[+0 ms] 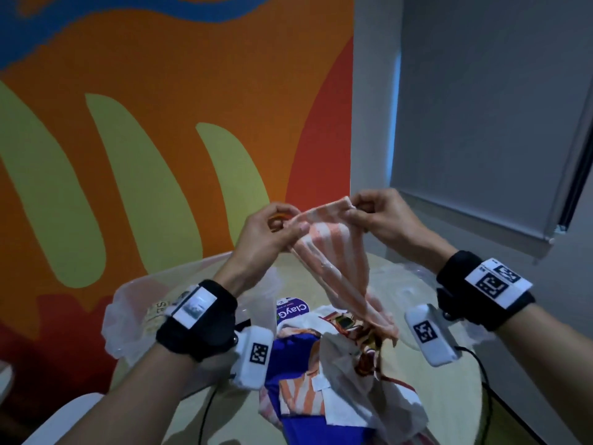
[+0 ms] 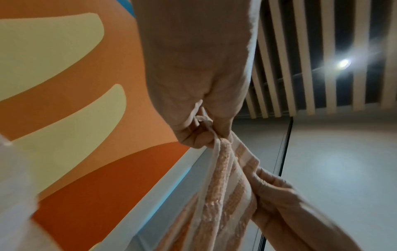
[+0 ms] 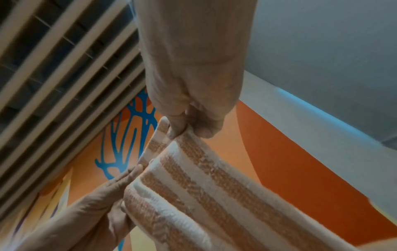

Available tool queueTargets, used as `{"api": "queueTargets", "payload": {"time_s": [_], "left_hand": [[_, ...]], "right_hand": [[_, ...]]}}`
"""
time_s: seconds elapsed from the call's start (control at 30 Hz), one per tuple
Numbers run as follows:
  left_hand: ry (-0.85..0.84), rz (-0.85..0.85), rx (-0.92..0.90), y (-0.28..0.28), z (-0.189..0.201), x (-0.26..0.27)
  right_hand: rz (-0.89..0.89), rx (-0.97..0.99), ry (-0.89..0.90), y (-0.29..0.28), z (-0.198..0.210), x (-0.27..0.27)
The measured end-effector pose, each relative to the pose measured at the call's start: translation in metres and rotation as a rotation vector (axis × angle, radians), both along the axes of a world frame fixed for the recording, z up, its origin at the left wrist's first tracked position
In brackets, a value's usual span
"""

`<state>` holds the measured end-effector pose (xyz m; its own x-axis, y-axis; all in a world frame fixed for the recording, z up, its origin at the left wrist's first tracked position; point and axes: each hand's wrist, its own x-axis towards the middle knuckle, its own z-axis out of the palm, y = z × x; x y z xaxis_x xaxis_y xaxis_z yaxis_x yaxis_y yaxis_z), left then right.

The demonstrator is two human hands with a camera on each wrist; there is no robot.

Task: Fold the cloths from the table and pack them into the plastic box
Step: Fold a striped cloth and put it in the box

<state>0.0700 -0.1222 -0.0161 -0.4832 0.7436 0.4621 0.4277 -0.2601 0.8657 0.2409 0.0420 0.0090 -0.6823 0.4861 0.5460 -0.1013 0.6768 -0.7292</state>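
Fingers of the left hand [image 1: 269, 229] and right hand [image 1: 382, 216] pinch the striped cloth's [image 1: 333, 261] top edge, holding it above the bench [image 1: 449, 396].

We see a round pale table [image 1: 449, 396] bearing a heap of crumpled cloths [image 1: 337, 374], a clear plastic box [image 1: 128, 316] at its left edge, and a purple-labelled packet [image 1: 292, 311].
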Motion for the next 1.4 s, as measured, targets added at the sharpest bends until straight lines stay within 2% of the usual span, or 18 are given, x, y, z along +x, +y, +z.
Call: {"api": "queueTargets", "payload": {"time_s": [0.13, 0.23, 0.3, 0.37, 0.43, 0.57, 0.67, 0.73, 0.8, 0.9, 0.97, 1.03, 1.1, 1.2, 1.27, 1.33, 1.4], "left_hand": [[0.019, -0.045, 0.139, -0.013, 0.057, -0.008], [0.007, -0.105, 0.208, -0.021, 0.092, -0.009], [0.029, -0.093, 0.186, -0.021, 0.103, -0.012], [0.065, -0.042, 0.124, -0.018, 0.099, -0.019], [0.137, 0.008, -0.01, -0.009, 0.08, -0.028], [0.426, 0.029, -0.377, 0.017, 0.034, -0.045], [0.593, 0.131, -0.422, 0.039, 0.034, -0.047], [0.681, 0.24, -0.302, 0.052, 0.058, -0.039], [0.76, 0.351, -0.069, 0.059, 0.094, -0.026], [0.857, 0.465, 0.367, 0.049, 0.135, -0.003], [0.931, 0.445, 0.564, 0.029, 0.134, 0.01], [0.997, 0.379, 0.549, 0.004, 0.105, 0.018], [0.972, 0.214, 0.382, -0.024, 0.055, 0.021], [0.779, -0.06, -0.046, -0.066, -0.04, 0.026], [0.646, -0.239, -0.38, -0.088, -0.099, 0.034], [0.601, -0.435, -0.629, -0.101, -0.139, 0.045], [0.589, -0.565, -0.775, -0.105, -0.161, 0.057]], "right_hand": [[0.112, 0.015, 0.163, -0.015, 0.048, 0.008], [0.221, 0.007, 0.198, -0.022, 0.078, 0.015], [0.201, 0.022, 0.193, -0.02, 0.086, 0.012], [0.127, 0.043, 0.149, -0.011, 0.078, 0.005], [0.061, 0.031, 0.078, 0.002, 0.056, -0.006], [-0.109, 0.034, -0.171, 0.024, -0.004, -0.027], [-0.194, 0.067, -0.196, 0.037, -0.015, -0.036], [-0.314, 0.172, -0.056, 0.044, 0.003, -0.039], [-0.431, 0.285, 0.192, 0.043, 0.035, -0.037], [-0.349, 0.326, 0.549, 0.029, 0.072, -0.018], [-0.245, 0.34, 0.589, 0.016, 0.072, 0.0], [-0.164, 0.357, 0.488, -0.002, 0.049, 0.023], [-0.092, 0.324, 0.325, -0.018, 0.009, 0.047], [0.052, 0.261, -0.05, -0.04, -0.065, 0.084], [0.179, 0.159, -0.436, -0.055, -0.114, 0.102], [0.317, 0.065, -0.759, -0.071, -0.151, 0.111], [0.397, 0.095, -0.902, -0.081, -0.173, 0.113]]}}
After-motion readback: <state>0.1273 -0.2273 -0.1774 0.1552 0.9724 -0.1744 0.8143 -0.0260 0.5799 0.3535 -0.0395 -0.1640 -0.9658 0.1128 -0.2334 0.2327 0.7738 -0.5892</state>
